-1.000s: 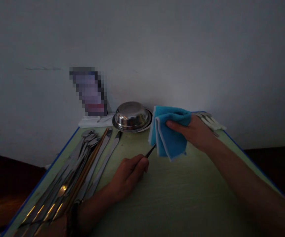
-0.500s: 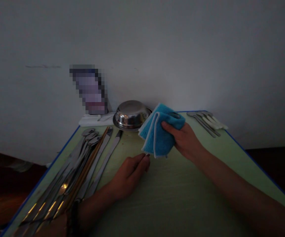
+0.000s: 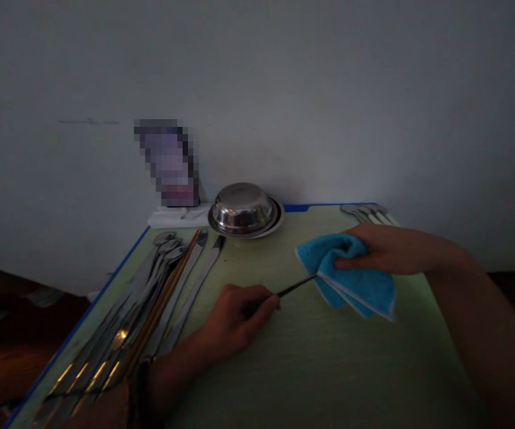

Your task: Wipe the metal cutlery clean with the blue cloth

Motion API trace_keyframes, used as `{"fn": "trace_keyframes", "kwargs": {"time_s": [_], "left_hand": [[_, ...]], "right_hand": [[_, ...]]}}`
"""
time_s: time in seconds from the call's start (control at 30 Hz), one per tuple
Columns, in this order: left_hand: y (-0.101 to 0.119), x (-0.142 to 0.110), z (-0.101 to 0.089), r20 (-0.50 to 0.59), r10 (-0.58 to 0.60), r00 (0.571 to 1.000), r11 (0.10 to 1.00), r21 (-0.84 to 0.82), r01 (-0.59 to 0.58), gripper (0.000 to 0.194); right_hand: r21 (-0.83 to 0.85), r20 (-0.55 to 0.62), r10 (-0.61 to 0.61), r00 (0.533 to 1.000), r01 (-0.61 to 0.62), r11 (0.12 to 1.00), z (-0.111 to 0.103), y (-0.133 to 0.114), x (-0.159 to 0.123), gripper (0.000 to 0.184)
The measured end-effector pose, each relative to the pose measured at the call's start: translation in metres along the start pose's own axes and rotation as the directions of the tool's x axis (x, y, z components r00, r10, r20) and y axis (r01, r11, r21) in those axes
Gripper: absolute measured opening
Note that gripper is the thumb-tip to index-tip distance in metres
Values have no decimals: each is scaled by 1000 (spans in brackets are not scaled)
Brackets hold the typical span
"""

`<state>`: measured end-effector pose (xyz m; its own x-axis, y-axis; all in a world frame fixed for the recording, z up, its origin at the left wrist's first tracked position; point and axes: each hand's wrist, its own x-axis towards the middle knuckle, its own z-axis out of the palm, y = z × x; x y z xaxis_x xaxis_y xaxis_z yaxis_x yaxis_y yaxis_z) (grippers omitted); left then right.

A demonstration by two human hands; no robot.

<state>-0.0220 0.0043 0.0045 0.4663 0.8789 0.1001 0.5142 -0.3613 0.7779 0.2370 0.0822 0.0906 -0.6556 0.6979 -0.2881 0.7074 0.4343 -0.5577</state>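
Observation:
My left hand (image 3: 244, 316) is closed around one end of a slim metal utensil (image 3: 296, 286), held above the pale green table (image 3: 311, 363). The utensil's far end disappears into a folded blue cloth (image 3: 364, 286), so its kind is hidden. My right hand (image 3: 391, 247) grips that cloth, thumb on the near side, pinching it about the hidden end. Left of my left hand lie two table knives (image 3: 194, 289), a pair of wooden chopsticks (image 3: 168, 292) and several metal spoons (image 3: 150, 262), side by side.
An upturned steel bowl (image 3: 242, 205) rests on a steel dish (image 3: 279, 219) by the wall. A blurred-out phone (image 3: 168, 164) leans upright behind a white object (image 3: 172, 217). Several utensils (image 3: 355, 210), some with white handles, lie at the far right, partly behind my right hand.
My right hand has moved right and slightly down with the cloth, turning over it. More of the utensil's shaft now shows between my hands. My left hand has stayed about in place.

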Motion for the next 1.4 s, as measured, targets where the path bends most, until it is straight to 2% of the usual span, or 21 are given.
{"fn": "trace_keyframes", "kwargs": {"time_s": [0.17,0.23,0.3,0.37,0.47,0.57,0.67,0.73,0.8,0.87,0.93,1.07,1.13,1.2,1.3,1.4], "left_hand": [[6,0,-12,-130,22,991,995,-89,-34,41],[14,5,-22,-194,-40,980,987,-162,8,44],[25,16,-37,-263,-151,953,964,-251,83,44],[36,31,-54,-231,-223,947,956,-243,166,38],[50,51,-80,-173,-230,958,953,-239,186,45],[58,59,-96,-129,-168,977,974,-174,144,36],[57,55,-102,-60,-94,994,985,-154,84,26],[53,49,-106,-19,-57,998,993,-109,55,21],[47,44,-110,-41,-46,998,996,-74,43,20],[44,42,-113,-120,-81,989,994,-81,72,22],[44,44,-113,-198,-147,969,984,-128,124,30],[51,56,-103,-259,-231,938,962,-206,180,48],[54,61,-98,-347,-217,912,971,-173,165,47],[54,63,-95,-392,-171,904,984,-121,133,45],[52,62,-94,-370,-103,923,995,-38,96,44],[55,59,-95,-274,-48,960,994,83,74,42]], "right_hand": [[-41,-118,-12,993,7,999,-2,-15,-5,34],[-15,-153,-18,988,15,1000,-4,-17,-9,34],[35,-212,-18,977,26,999,-7,-18,-12,32],[113,-278,-4,960,37,993,-9,-19,-13,30],[213,-336,26,941,49,976,-14,-22,-9,29],[226,-395,31,918,65,972,-20,-25,-2,29],[249,-446,42,894,78,965,-24,-26,4,31],[267,-443,55,895,73,961,-26,-24,6,32],[268,-440,71,895,56,962,-27,-22,5,31],[265,-433,94,896,27,964,-29,-20,4,30],[264,-382,96,919,9,964,-29,-20,4,29],[249,-179,-56,982,100,963,-23,-33,12,25],[234,-96,-125,988,144,961,-20,-42,17,21],[205,-68,-158,985,168,964,-17,-49,20,21],[137,-87,-177,980,188,973,-15,-55,22,24],[97,-99,-187,977,197,976,-14,-58,22,28]]}}
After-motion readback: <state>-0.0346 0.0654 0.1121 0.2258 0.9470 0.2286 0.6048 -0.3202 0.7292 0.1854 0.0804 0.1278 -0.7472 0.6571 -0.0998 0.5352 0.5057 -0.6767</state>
